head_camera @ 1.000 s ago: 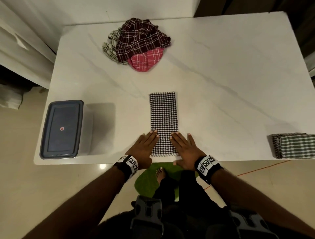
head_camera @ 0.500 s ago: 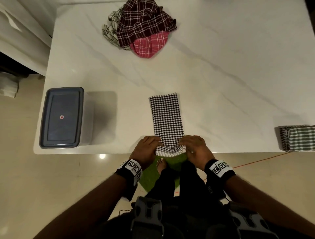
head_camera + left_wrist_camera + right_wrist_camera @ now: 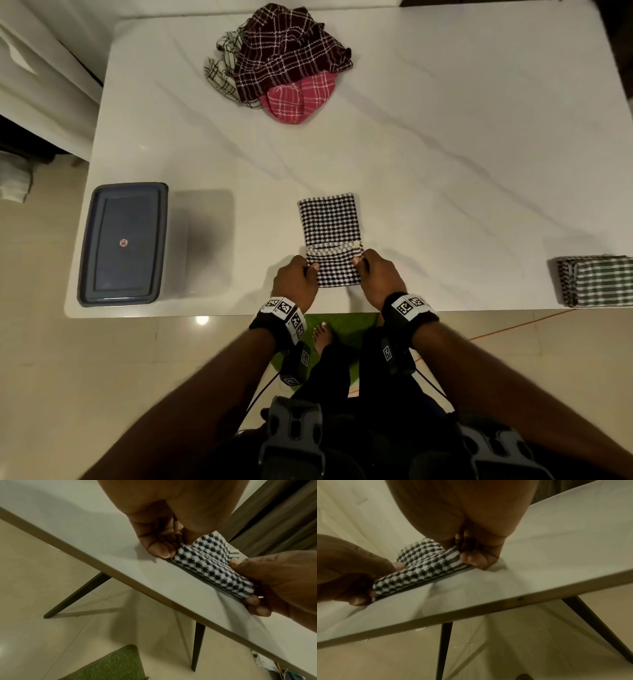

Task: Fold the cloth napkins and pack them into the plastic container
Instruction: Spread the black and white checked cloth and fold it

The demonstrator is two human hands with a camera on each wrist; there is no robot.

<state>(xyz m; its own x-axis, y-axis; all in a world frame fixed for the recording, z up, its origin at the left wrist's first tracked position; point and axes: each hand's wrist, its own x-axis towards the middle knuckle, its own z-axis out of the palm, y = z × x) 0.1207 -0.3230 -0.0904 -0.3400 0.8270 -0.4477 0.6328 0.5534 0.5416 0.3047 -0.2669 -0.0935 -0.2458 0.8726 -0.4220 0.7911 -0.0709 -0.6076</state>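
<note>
Both hands [image 3: 337, 277] pinch checked napkin [image 3: 327, 222]; lidded container [image 3: 123, 243] apart.

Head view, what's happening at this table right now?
A person is folding a black-and-white checked napkin on the white table. The left hand and right hand each pinch a near corner, bringing that end up over the rest. A folded stack of green-striped napkins sits at the table's right edge, an unfolded pile at the far side. The plastic container at the left has its lid on.
</note>
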